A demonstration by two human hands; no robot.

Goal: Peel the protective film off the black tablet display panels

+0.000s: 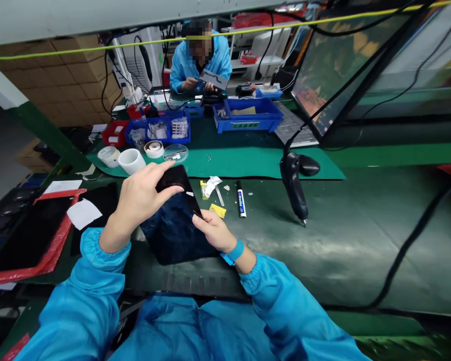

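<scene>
A dark, glossy flat panel (180, 228) is tilted over the near edge of the green bench, with a small white mark by its upper right edge. My left hand (145, 193) is at its upper left corner, thumb and fingers around the corner. Lower on the right edge, my right hand (215, 230) pinches the panel between thumb and fingers. Right of the panel lie a marker (241, 199), a crumpled white paper (212, 186) and a yellow piece (218, 210). A black electric screwdriver (295, 188) hangs or stands further right, tip down.
At left, a black screen (30, 233) lies in red wrap. Tape rolls (131, 161) and blue bins (248, 120) line the green mat (233, 163). Across the bench a person (201, 60) in blue holds a grey part. A black cable (406, 245) crosses the right side.
</scene>
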